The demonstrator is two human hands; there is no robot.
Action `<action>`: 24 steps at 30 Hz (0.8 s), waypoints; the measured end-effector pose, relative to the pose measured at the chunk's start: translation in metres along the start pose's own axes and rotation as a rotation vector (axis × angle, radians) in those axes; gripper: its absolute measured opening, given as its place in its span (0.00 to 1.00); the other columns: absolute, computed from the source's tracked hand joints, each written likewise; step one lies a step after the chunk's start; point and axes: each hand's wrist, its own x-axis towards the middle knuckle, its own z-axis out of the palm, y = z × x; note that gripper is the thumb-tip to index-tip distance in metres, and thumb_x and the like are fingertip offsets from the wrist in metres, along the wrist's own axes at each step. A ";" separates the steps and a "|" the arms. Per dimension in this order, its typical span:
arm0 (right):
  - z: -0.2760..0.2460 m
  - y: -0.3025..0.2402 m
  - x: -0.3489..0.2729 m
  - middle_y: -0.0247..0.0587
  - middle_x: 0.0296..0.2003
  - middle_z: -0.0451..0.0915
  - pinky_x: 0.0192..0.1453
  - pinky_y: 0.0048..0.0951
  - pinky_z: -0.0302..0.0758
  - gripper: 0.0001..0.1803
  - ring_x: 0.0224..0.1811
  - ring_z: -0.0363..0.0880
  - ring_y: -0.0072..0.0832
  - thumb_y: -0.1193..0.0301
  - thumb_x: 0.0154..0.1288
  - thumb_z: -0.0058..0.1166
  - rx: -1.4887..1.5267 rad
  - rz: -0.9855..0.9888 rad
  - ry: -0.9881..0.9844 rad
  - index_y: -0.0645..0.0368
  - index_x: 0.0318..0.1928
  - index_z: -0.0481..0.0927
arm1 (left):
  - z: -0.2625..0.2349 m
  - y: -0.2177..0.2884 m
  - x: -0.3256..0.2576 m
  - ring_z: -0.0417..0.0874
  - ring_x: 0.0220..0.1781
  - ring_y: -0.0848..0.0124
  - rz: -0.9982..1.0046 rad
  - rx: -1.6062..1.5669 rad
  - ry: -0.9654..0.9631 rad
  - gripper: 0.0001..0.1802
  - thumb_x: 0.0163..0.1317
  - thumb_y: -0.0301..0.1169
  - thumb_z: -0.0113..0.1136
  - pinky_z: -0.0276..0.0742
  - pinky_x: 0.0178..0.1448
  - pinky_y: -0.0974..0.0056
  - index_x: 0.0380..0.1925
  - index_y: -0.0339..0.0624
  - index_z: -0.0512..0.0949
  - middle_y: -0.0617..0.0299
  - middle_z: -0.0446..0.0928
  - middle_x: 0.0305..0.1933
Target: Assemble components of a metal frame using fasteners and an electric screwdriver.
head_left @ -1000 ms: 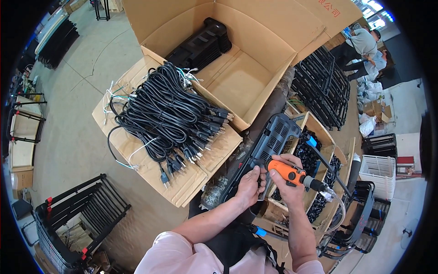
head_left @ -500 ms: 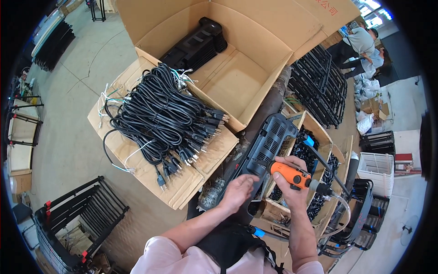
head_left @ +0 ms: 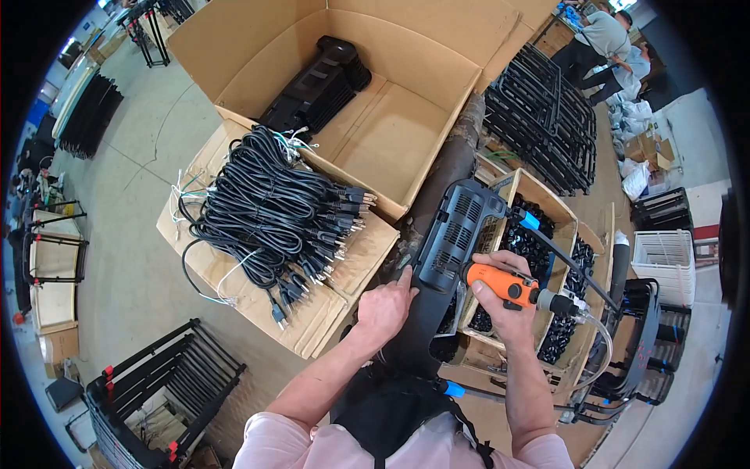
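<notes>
My right hand (head_left: pixel 506 293) is closed round an orange air screwdriver (head_left: pixel 500 283), its front end against the lower part of a black vented plastic housing (head_left: pixel 461 227). A clear hose (head_left: pixel 608 344) runs from the tool's back end. My left hand (head_left: pixel 387 313) is by the housing's lower left side, index finger stretched out and thumb apart from it. The other left fingers are curled, and whether anything lies under them is hidden. The housing is next to a black tube frame (head_left: pixel 558 254) with a blue-wrapped part (head_left: pixel 530 221).
Bundled black power cords (head_left: pixel 273 207) lie on a cardboard sheet (head_left: pixel 344 293) at left. Behind it an open carton (head_left: pixel 437 148) holds stacked black housings (head_left: pixel 320 86). Wooden bins (head_left: pixel 566 242) of small black parts stand at right. Two people (head_left: pixel 601 47) are at the far right.
My left hand has moved slightly down and left, away from the tool's tip, and its index finger has straightened. The screwdriver stays against the housing. The whole view has shifted slightly.
</notes>
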 end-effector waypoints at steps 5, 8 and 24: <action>-0.004 0.005 -0.005 0.50 0.58 0.84 0.71 0.39 0.78 0.27 0.63 0.83 0.34 0.78 0.65 0.69 0.031 0.005 -0.005 0.62 0.62 0.73 | -0.001 -0.003 -0.006 0.89 0.30 0.61 0.033 -0.026 0.052 0.28 0.74 0.44 0.62 0.84 0.32 0.56 0.68 0.43 0.78 0.58 0.85 0.30; -0.006 0.007 -0.007 0.49 0.58 0.85 0.72 0.39 0.77 0.28 0.63 0.82 0.34 0.77 0.64 0.69 0.032 -0.001 -0.021 0.62 0.62 0.73 | -0.008 0.002 -0.010 0.89 0.30 0.60 -0.016 -0.006 -0.016 0.27 0.74 0.44 0.61 0.84 0.33 0.56 0.68 0.43 0.78 0.57 0.85 0.31; 0.017 0.013 0.003 0.45 0.56 0.87 0.67 0.33 0.81 0.25 0.58 0.86 0.30 0.76 0.64 0.72 -0.034 0.010 -0.119 0.61 0.60 0.78 | 0.007 -0.004 -0.009 0.89 0.30 0.60 0.002 -0.076 0.082 0.27 0.74 0.43 0.62 0.85 0.33 0.56 0.68 0.43 0.78 0.57 0.85 0.30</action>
